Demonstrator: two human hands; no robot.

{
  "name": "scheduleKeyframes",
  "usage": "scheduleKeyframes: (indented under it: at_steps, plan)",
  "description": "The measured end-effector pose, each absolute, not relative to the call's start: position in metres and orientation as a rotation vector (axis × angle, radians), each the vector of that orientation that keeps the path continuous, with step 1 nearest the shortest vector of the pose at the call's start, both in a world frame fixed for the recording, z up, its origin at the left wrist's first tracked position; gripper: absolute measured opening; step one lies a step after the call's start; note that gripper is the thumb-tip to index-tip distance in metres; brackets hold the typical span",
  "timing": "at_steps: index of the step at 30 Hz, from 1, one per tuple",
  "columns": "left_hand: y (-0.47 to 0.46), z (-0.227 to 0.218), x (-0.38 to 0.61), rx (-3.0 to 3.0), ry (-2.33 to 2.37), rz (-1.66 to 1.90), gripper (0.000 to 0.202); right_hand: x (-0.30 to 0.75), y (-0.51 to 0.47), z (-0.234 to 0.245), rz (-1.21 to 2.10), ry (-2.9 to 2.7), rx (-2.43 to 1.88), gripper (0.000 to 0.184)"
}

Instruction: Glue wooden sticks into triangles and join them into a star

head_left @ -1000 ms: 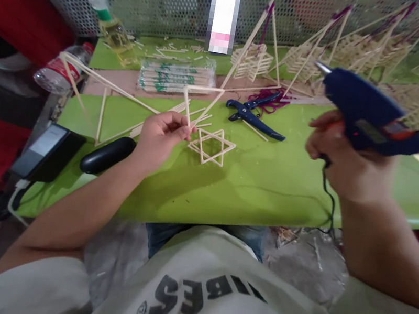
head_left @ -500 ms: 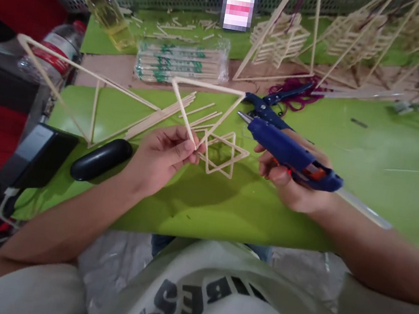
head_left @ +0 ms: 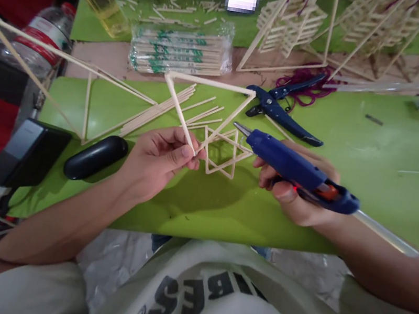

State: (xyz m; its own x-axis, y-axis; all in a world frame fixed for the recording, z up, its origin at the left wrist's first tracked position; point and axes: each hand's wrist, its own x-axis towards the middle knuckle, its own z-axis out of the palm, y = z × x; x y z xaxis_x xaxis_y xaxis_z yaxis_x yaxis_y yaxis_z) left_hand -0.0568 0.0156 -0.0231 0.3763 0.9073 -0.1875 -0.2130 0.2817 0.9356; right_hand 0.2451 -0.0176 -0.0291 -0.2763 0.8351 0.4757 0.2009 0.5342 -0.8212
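My left hand (head_left: 161,162) pinches one corner of a triangle of thin wooden sticks (head_left: 211,83), holding it up above the table. In my right hand (head_left: 298,197) is a blue hot glue gun (head_left: 292,162), a clear glue stick (head_left: 388,233) poking out of its back. Its metal nozzle points left, toward the triangle's right side, and I cannot tell if it touches. Beneath the triangle, a six-pointed star of sticks (head_left: 234,165) lies on the green table, partly hidden by my left fingers. Loose sticks (head_left: 156,111) lie behind my left hand.
Blue pruning shears (head_left: 290,124) rest behind the glue gun beside purple cord (head_left: 306,95). A plastic pack of sticks (head_left: 178,54) lies at the back. Stick-built frames (head_left: 289,26) stand back right. Bottles (head_left: 39,37), a larger stick triangle (head_left: 87,100) and a black case (head_left: 96,157) are left.
The view has shifted slightly. The triangle and the glue gun look a little larger, and the glue gun has moved slightly right and down. Both hands keep their hold.
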Motion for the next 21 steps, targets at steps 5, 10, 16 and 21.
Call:
scheduleKeyframes:
  at_steps: [5, 10, 16, 21]
  plan:
    - [0.0136, -0.0199, -0.0551, 0.965, 0.808, 0.900, 0.025, 0.2446, -0.0174, -0.0322, 0.787, -1.737, -0.841, 0.036]
    - [0.0137, -0.0155, -0.0517, 1.006, 0.835, 0.891, 0.033, 0.2462, -0.0163, -0.0348, 0.819, -1.720, -0.847, 0.030]
    - [0.0136, -0.0183, -0.0534, 1.022, 0.882, 0.880, 0.036, 0.2460, -0.0162, -0.0348, 0.829, -1.712, -0.833, 0.031]
    - [0.0125, -0.0188, -0.0547, 1.001, 0.849, 0.883, 0.030, 0.2447, -0.0173, -0.0368, 0.857, -1.692, -0.841, 0.030]
